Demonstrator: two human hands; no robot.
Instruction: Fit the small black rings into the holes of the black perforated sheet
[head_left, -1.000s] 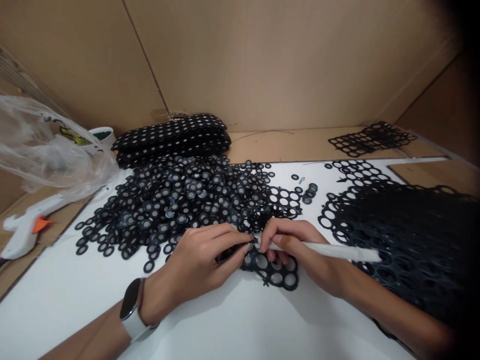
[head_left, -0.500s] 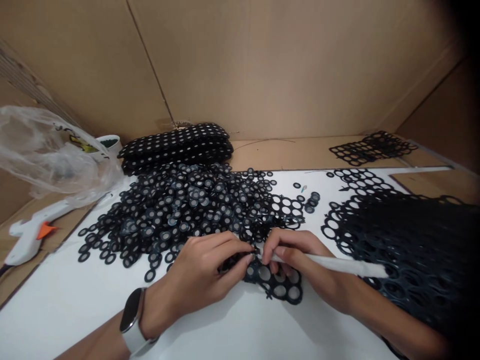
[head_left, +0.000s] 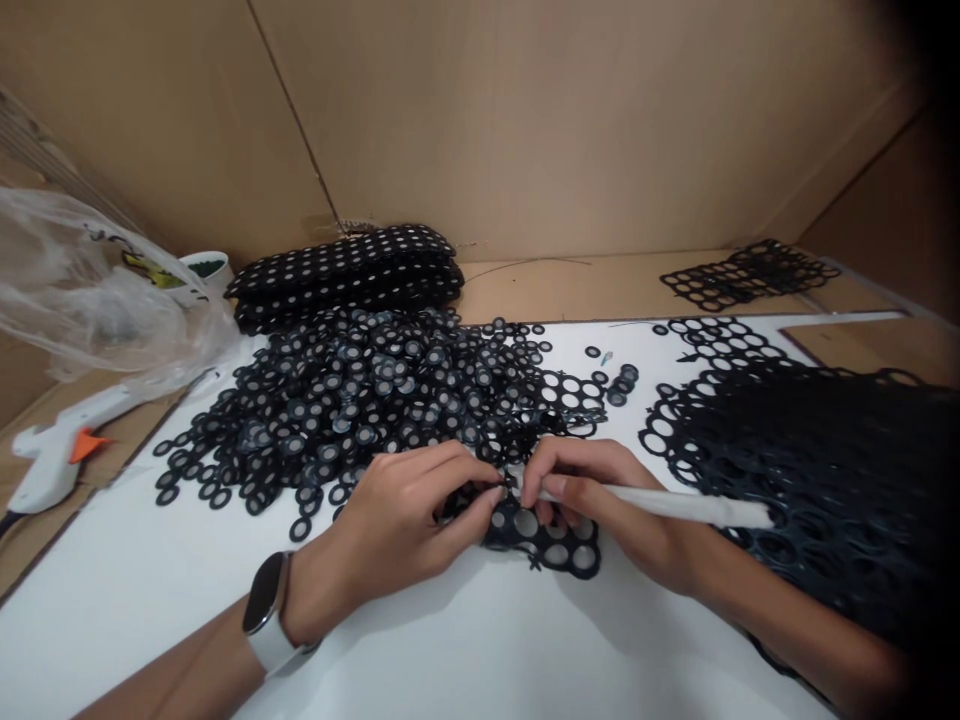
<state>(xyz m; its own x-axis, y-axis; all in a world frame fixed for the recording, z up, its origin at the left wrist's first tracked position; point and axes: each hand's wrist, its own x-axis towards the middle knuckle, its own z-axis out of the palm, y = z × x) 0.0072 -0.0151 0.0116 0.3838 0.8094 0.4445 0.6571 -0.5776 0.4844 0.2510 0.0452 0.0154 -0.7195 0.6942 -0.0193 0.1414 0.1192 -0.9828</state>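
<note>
My left hand (head_left: 427, 510), with a watch on its wrist, pinches the left edge of a black ring-patterned piece (head_left: 555, 540); its fingertips hide the exact spot. Facing it, my right hand (head_left: 592, 485) is closed round a thin white stick-like tool (head_left: 690, 505), whose tip meets the piece close to the left fingertips. Part of the black piece shows below and between both hands, over the white board (head_left: 450, 640). Behind the left hand lies a large heap of small black rings (head_left: 337, 400).
Black ring mesh sheets (head_left: 810, 470) are piled at the right, with another mesh piece (head_left: 750, 275) behind. Dotted black rolls (head_left: 345, 270) lie behind the heap. At the left are a white glue gun (head_left: 52, 460), a plastic bag (head_left: 112, 310) and a white cup (head_left: 206, 268).
The whole view has shifted, so things appear slightly higher in the picture. Both hands keep nearly the same pose and hold on the piece and the tool.
</note>
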